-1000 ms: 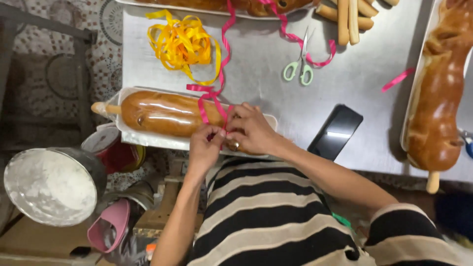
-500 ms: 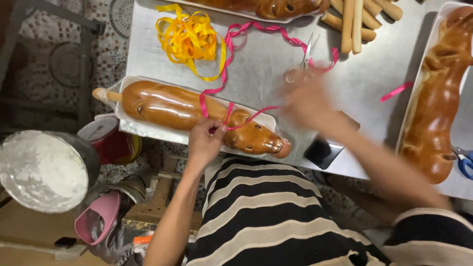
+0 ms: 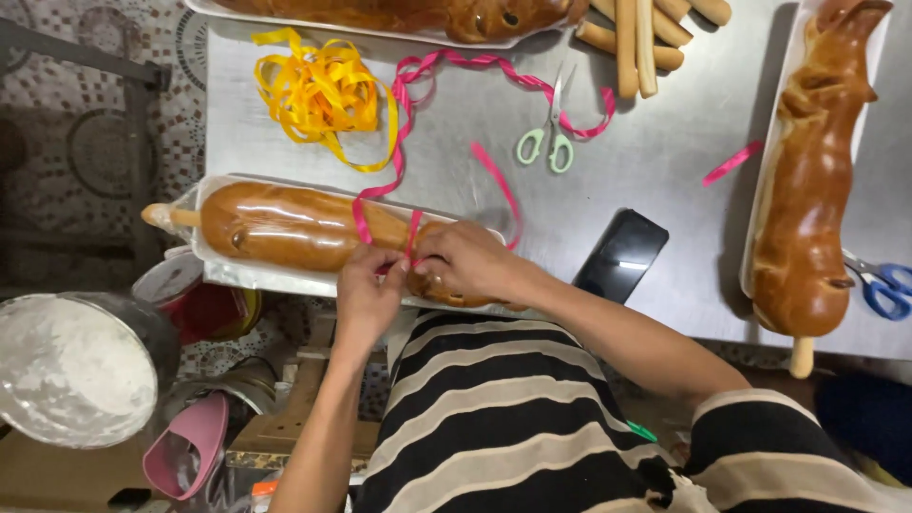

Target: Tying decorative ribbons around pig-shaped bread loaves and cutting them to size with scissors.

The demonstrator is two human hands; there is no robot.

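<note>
Looks like the tying step to me: the left hand (image 3: 366, 290) and the right hand (image 3: 465, 261) sit close together over the wrapped bread loaf (image 3: 294, 226) in its white tray (image 3: 214, 271) at the near edge of the metal table (image 3: 665, 161), both pinching the pink ribbon (image 3: 385, 185) where it crosses the loaf. I'd guess the next move calls for keeping the ribbon taut while a knot gets snugged down, without crushing the wrap. Counting what's around: three big loaves in view, one under the hands, one on the right (image 3: 807, 180), one at the far edge; two pairs of scissors, green (image 3: 548, 142) and blue (image 3: 883, 285); one tangle of yellow ribbon (image 3: 318, 90); one phone (image 3: 622, 255); several breadsticks (image 3: 636, 43), maybe five.
</note>
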